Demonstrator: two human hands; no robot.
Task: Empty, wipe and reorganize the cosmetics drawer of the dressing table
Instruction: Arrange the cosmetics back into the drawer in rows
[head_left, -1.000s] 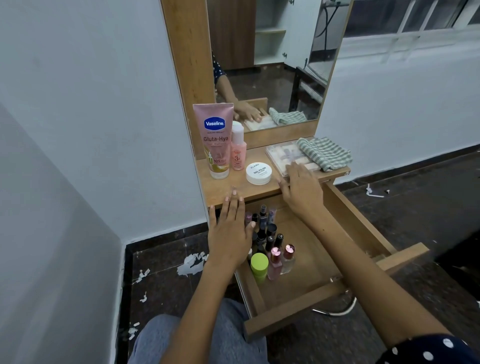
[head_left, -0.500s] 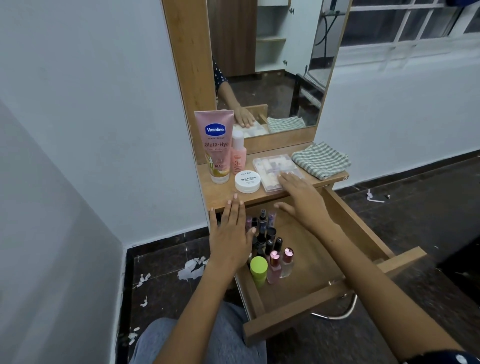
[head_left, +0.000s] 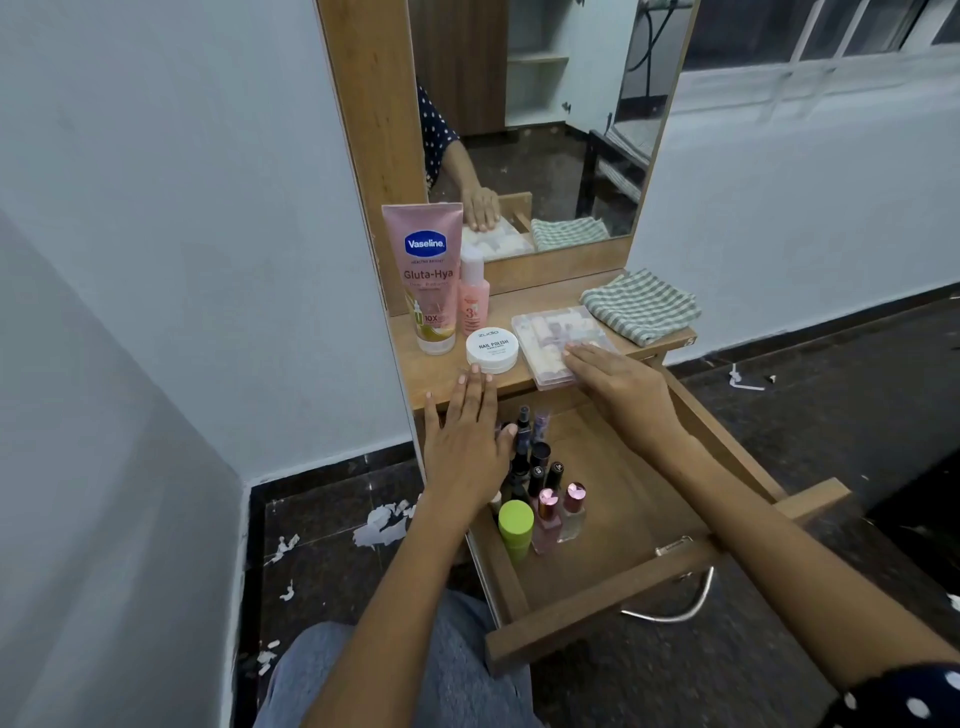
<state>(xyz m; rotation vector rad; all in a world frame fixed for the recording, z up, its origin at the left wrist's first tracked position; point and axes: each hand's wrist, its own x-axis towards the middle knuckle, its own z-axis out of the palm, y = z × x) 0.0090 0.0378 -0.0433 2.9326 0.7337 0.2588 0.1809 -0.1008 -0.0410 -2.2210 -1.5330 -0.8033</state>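
The wooden drawer (head_left: 613, 608) is pulled out below the dressing table top (head_left: 441, 379). Several nail polish bottles (head_left: 545, 483) and a green-capped bottle (head_left: 516, 526) stand along its left side. My left hand (head_left: 467, 441) lies flat, fingers straight, over the table's front edge beside those bottles. My right hand (head_left: 618, 387) rests with straight fingers on the clear plastic case (head_left: 550, 338) lying on the table top. On the top also stand a pink Vaseline tube (head_left: 428, 275), a small pink bottle (head_left: 474, 296) and a white nail polish jar (head_left: 492, 351).
A folded green checked cloth (head_left: 641, 306) lies at the table's right end. The mirror (head_left: 545, 124) rises behind. A white wall (head_left: 182, 234) is close on the left. Paper scraps (head_left: 382, 522) litter the dark floor. A metal handle (head_left: 675, 608) hangs from the drawer front.
My right hand has slid the clear case leftward, away from the cloth and toward the white jar. My left hand has stayed in place.
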